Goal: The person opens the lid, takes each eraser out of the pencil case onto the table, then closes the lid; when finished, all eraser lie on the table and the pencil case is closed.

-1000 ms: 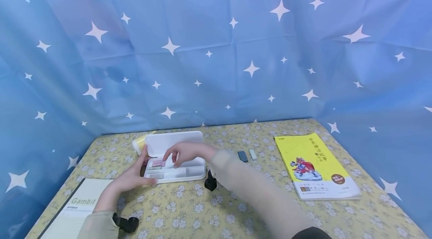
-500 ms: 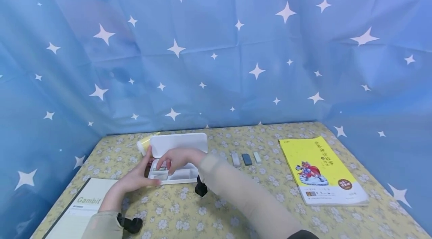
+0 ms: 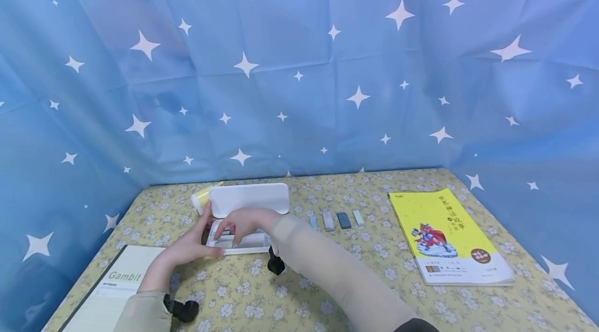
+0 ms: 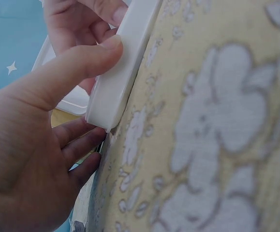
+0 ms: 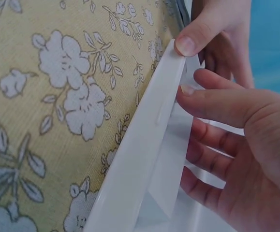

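The case (image 3: 249, 200) is coloured white, the yellow cloth (image 3: 262, 298) patterned with pale flowers (image 4: 234, 108), the blue backdrop (image 3: 299, 20) with white stars (image 3: 245, 65).

Background: a blue curtain (image 3: 299, 87), printed with white four-pointed stars (image 3: 245, 65), hangs in shallow creases behind and on both sides of the table. Covering the tabletop: a yellow tablecloth (image 3: 262, 290) patterned with pale flowers and leaves. Right: a book (image 3: 463, 264) lies flat, its cover yellow above and white below, bearing vertical Chinese characters, a red-caped figure (image 3: 432, 241) and a round brown badge (image 3: 480, 255). Lower left: a pale notebook (image 3: 124, 259), dark along one edge, lettered "Gambit". Rear left: a yellow object (image 3: 202, 196) with a white end.
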